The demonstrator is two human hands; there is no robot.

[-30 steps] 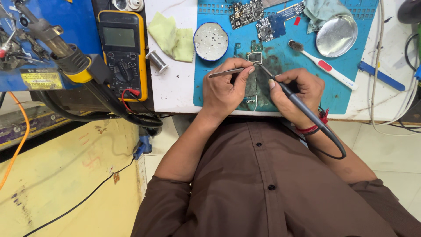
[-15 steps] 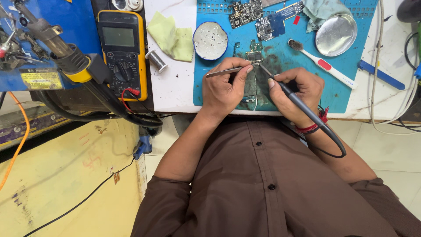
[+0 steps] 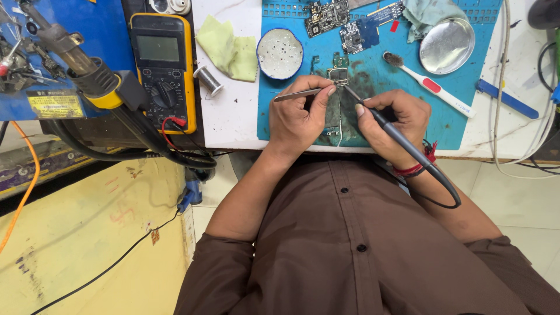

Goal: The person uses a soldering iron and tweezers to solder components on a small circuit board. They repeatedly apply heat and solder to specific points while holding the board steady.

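My left hand (image 3: 300,114) pinches metal tweezers (image 3: 294,94), their tips resting at a small circuit board (image 3: 338,74) on the blue work mat (image 3: 466,125). Held like a pen in my right hand (image 3: 394,119) is a black soldering iron (image 3: 402,140), its tip touching the same board from the right. The iron's cable loops down past my wrist. Both hands rest on the mat near the table's front edge.
More circuit boards (image 3: 326,14) lie at the mat's far side, with a round white dish (image 3: 280,53), a metal lid (image 3: 447,38), a toothbrush (image 3: 429,84), a solder spool (image 3: 208,80), a yellow cloth (image 3: 228,51) and a yellow multimeter (image 3: 163,64). A hot-air handle (image 3: 76,58) sits left.
Both hands have stayed on the small board; the tweezers and iron tip shifted only slightly.
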